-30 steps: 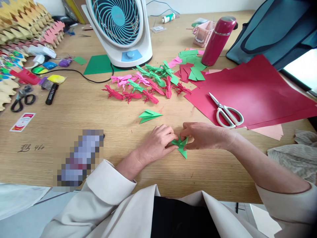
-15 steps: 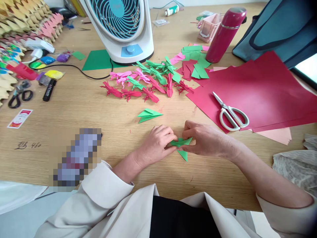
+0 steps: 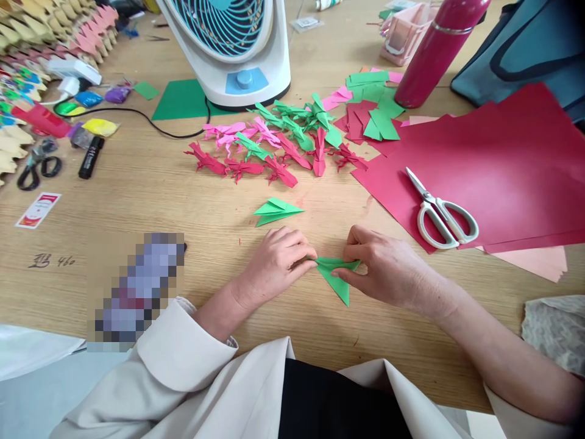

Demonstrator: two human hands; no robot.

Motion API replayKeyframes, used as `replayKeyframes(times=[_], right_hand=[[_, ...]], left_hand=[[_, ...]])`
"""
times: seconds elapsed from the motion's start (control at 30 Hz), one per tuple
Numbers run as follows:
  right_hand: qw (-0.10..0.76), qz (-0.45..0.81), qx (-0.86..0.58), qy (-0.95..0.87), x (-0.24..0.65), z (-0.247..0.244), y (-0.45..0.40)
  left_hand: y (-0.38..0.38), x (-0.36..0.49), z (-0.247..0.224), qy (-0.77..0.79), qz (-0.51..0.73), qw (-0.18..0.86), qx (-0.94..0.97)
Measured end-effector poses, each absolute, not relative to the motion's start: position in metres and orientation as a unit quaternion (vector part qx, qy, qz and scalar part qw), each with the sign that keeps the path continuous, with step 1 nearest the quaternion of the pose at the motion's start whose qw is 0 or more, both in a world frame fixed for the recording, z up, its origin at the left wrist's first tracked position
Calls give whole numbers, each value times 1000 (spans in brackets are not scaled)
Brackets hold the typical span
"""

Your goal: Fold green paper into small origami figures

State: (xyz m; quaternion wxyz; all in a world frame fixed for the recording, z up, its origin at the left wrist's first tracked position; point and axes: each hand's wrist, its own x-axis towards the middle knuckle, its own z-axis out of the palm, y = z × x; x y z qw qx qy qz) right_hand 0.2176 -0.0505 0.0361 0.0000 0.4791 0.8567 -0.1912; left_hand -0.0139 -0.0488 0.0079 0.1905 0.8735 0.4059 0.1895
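A piece of green folded paper (image 3: pixel 337 278) is held between both hands just above or on the table, one pointed flap hanging toward me. My left hand (image 3: pixel 280 259) pinches its left tip between thumb and fingers. With thumb and bent fingers, my right hand (image 3: pixel 379 263) grips the right corner. Just beyond my hands lies another green folded paper piece (image 3: pixel 278 211), pointed to the right. Farther back is a cluster of finished-looking paper figures in red (image 3: pixel 281 171), green (image 3: pixel 292 131) and pink (image 3: pixel 223 135).
White-handled scissors (image 3: pixel 441 213) lie on large red sheets (image 3: pixel 516 164) at right. A fan (image 3: pixel 233 55) and a dark pink flask (image 3: pixel 439 52) stand behind. Black-handled scissors (image 3: pixel 39 167), a black marker (image 3: pixel 91 157) and a blurred-out object (image 3: pixel 137 286) are at left.
My hands have spread slightly apart, the left shifting left to the paper's tip. The green paper now shows flatter and wider between them. The view has shifted a little.
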Motion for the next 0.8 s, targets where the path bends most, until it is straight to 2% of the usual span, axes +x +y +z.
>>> replayKeyframes(times=[0.53, 0.8], right_hand=[[-36, -229, 484, 843, 221, 27, -50], [-38, -234, 490, 839, 221, 25, -49]], left_hand=[[-45, -14, 8, 434, 200, 247, 843], [-48, -9, 11, 450, 171, 225, 847]])
